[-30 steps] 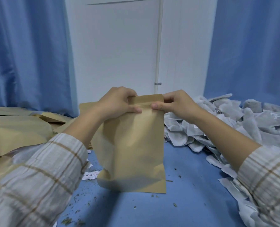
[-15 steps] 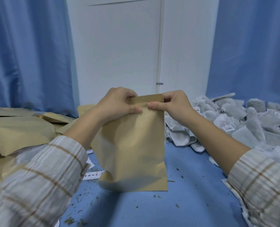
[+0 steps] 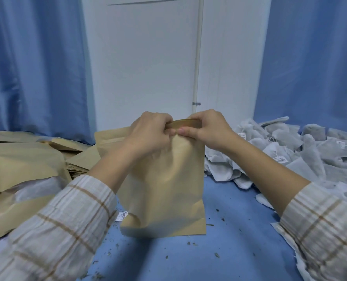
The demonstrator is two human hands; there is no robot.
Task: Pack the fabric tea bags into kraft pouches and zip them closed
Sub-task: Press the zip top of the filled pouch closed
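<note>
- Reaching in from the near edge of the worktop [image 3: 229,250], two forearms in plaid sleeves [image 3: 53,230] are meeting at the top of a kraft pouch [image 3: 166,185].
- Scattered over the blue worktop surface near the pouch's base, small dry tea flecks [image 3: 191,243] are lying loose, and a small printed tag [image 3: 122,216] is lying just beside the pouch's lower left corner.
- The kraft pouch is standing upright around the middle of the worktop, its bottom resting on the surface and its body bulging slightly.
- The left hand [image 3: 148,132] is gripping the pouch's top strip from the left, fingers curled over the strip and thumb pressing on the near face.
- The right hand [image 3: 207,128] is pinching the same strip from the right, thumb on the near face and fingers curled behind; the two thumbs are almost touching.
- Along the left side of the worktop, a pile of flat kraft pouches [image 3: 26,163] is lying in loose layers.
- Along the right side and toward the far right corner, a heap of fabric tea bags [image 3: 302,155] is lying, some showing small paper tags.
- Beyond the far edge, a white door [image 3: 148,57] is standing between blue curtains [image 3: 34,67].
</note>
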